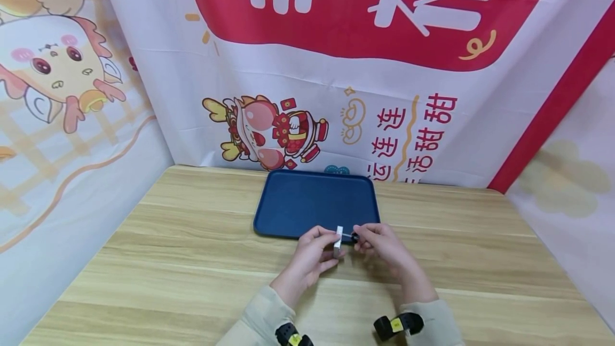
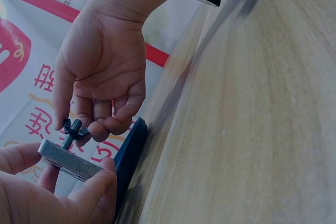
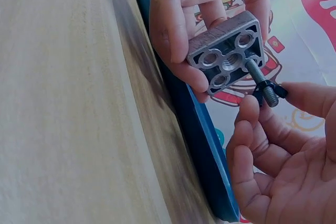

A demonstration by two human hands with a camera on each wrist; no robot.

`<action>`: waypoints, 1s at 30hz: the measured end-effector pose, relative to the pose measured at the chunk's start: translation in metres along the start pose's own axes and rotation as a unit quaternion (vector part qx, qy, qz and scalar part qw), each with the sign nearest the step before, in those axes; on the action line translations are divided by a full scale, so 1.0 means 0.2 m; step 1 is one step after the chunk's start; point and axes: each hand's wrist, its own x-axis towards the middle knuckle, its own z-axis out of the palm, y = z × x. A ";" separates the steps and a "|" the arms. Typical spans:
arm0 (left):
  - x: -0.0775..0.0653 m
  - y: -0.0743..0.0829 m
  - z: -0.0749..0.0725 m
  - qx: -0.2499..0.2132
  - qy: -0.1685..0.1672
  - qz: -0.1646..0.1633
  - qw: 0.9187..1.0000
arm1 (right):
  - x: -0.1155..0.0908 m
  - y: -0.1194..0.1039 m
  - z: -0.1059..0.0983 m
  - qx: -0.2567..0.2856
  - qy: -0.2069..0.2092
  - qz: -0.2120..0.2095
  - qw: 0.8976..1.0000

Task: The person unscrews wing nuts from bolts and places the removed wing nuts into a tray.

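My left hand (image 1: 309, 258) holds a small square metal block (image 3: 223, 53) by its edges, between thumb and fingers. One face of the block has several round holes, the middle one threaded. From a corner hole sticks out a threaded bolt (image 3: 256, 71), carrying a black wing nut (image 3: 259, 94) partway along its shank. My right hand (image 1: 384, 247) pinches the wing nut's wings between thumb and fingertips, as both wrist views show. The bolt's end pokes out past the nut. Both hands are above the wooden table (image 1: 192, 266), at the near edge of a blue tray (image 1: 317, 202).
The shallow, rimmed tray lies at the back of the table, just beyond the hands. A printed white and red cloth (image 1: 158, 68) hangs right behind the table, with more printed cloth at the left and right sides. Each wrist wears a black strap (image 1: 399, 326).
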 end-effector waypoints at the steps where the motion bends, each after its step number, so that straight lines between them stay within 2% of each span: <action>1: 0.00 0.00 0.00 0.000 0.000 0.000 1.000 | 0.00 0.00 0.00 -0.002 -0.002 0.001 1.000; 10: 0.00 0.00 0.00 0.003 -0.003 -0.003 1.000 | 0.00 0.00 -0.02 -0.019 -0.011 -0.003 1.000; 17: -0.01 0.00 0.00 0.002 -0.006 -0.008 1.000 | -0.01 0.01 -0.02 -0.038 -0.003 -0.004 0.999; 30: 0.00 0.00 0.00 -0.001 -0.005 -0.003 1.000 | -0.01 0.01 -0.02 -0.046 -0.010 -0.050 0.998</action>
